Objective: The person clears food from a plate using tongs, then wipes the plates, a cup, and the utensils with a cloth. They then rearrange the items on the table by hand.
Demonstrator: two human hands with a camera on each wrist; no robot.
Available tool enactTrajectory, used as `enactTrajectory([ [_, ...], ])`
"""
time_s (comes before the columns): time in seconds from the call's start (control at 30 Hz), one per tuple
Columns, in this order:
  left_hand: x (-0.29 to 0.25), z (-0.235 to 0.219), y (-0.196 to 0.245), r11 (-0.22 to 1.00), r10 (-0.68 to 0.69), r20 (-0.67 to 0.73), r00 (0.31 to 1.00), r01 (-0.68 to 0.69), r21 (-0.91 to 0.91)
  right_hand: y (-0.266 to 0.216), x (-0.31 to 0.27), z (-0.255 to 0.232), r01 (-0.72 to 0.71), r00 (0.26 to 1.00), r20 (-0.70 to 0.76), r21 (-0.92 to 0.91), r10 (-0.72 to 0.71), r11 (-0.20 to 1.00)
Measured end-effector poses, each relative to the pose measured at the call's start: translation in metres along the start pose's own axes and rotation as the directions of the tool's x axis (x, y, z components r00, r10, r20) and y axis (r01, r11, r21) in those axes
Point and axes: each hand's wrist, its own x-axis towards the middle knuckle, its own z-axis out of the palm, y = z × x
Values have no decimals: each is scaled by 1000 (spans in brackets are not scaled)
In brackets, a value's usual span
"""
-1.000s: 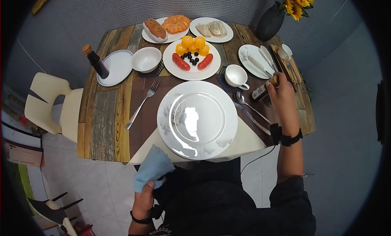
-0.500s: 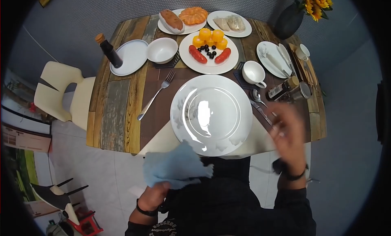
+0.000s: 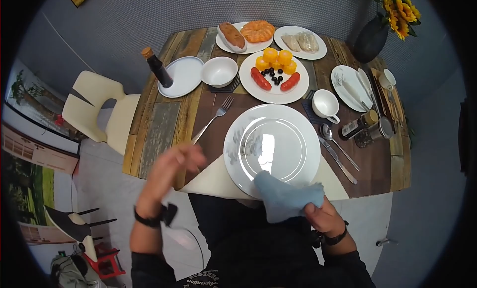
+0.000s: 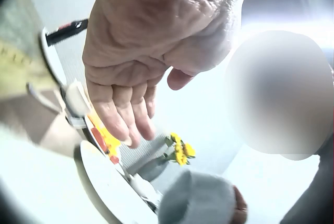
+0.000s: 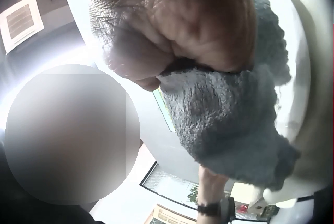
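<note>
My right hand (image 3: 325, 217) pinches the light blue cloth (image 3: 288, 198) at the front edge of the table, the cloth overlapping the lower rim of the large white plate (image 3: 238, 164). In the right wrist view the cloth (image 5: 224, 119) hangs in folds from the right hand (image 5: 188, 26). My left hand (image 3: 171, 171) is raised, blurred, left of the plate and near the fork (image 3: 213, 120), holding nothing. Its fingers are loosely extended in the left wrist view, where the left hand (image 4: 146, 41) fills the upper part. Spoon (image 3: 343, 151) and knife (image 3: 338, 161) lie right of the plate.
Behind the plate stand a food plate (image 3: 253, 93), a bowl (image 3: 219, 72) and a cup (image 3: 325, 104). A dark bottle (image 3: 158, 69) stands at the left; two seasoning jars, one glass (image 3: 375, 133), and a flower vase (image 3: 371, 39) are at the right. A chair (image 3: 94, 97) is beside the table.
The right hand has left the seasoning jar and now holds the cloth. The left hand has let the cloth go and moved up toward the fork. The head view has shifted left.
</note>
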Motion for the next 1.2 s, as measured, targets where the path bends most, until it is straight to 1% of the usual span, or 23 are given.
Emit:
enactTrajectory([
  [0.03,16,-17,10,990,68,-110,992,-53,130,1,-3,-1,6,1000,22,81,-8,997],
  [0.13,84,-82,19,973,180,-412,893,-101,206,4,-8,-6,-57,992,118,100,46,993],
  [0.23,150,-150,17,941,261,-612,746,-56,333,13,-18,-5,-127,986,135,222,98,967],
  [0.27,168,-165,15,939,268,-602,752,-66,336,14,-21,-4,-116,988,125,222,89,968],
  [0.33,201,-190,8,888,332,-702,629,42,458,12,-24,1,-222,974,131,373,186,901],
  [0.37,210,-200,5,887,336,-692,639,33,460,11,-24,1,-211,977,117,376,180,902],
  [0.43,227,-212,-3,850,375,-549,747,-40,526,7,-24,3,-255,966,153,399,210,881],
  [0.5,227,-194,-1,864,358,-559,748,-38,502,13,-24,9,-188,982,69,374,175,908],
  [0.53,229,-193,-2,822,411,-595,691,1,569,16,-24,10,-128,991,3,336,135,933],
  [0.57,228,-193,-3,776,466,-624,627,49,629,20,-26,7,-125,991,0,337,133,933],
  [0.63,220,-191,-2,748,493,-632,599,80,659,26,-31,1,-232,972,39,351,234,907],
  [0.7,206,-173,10,744,583,-630,513,-26,668,25,-29,2,-226,973,38,330,227,916],
  [0.77,178,-144,33,709,639,-578,508,-97,698,21,-22,6,-223,974,40,312,222,924],
  [0.8,161,-126,47,670,692,-523,497,-171,723,14,-12,10,-105,994,17,200,104,974],
  [0.83,143,-107,57,652,708,-494,505,-198,732,7,-3,15,18,1000,4,84,-18,996],
  [0.87,123,-87,64,635,722,-465,512,-226,738,2,3,19,19,1000,1,86,-19,996],
  [0.93,86,-49,69,600,763,-385,519,-345,722,-7,14,29,66,995,-57,-217,-80,974],
  [0.97,65,-25,67,626,740,-366,564,-379,681,-7,19,34,63,995,-60,-218,-77,974],
  [1.0,48,3,60,723,680,-406,611,-467,508,-7,25,40,102,993,-12,-380,-115,919],
  [1.03,38,23,53,635,761,-270,590,-591,497,-6,31,47,143,989,41,-528,-143,837],
  [1.07,20,46,46,706,694,-262,670,-565,426,-12,37,57,203,978,90,-582,-186,787],
  [1.1,9,64,36,706,690,-213,692,-578,409,-10,39,64,198,979,87,-583,-182,788],
  [1.2,-14,105,14,697,676,-138,724,-568,438,-5,39,73,346,922,352,-573,-158,743],
])
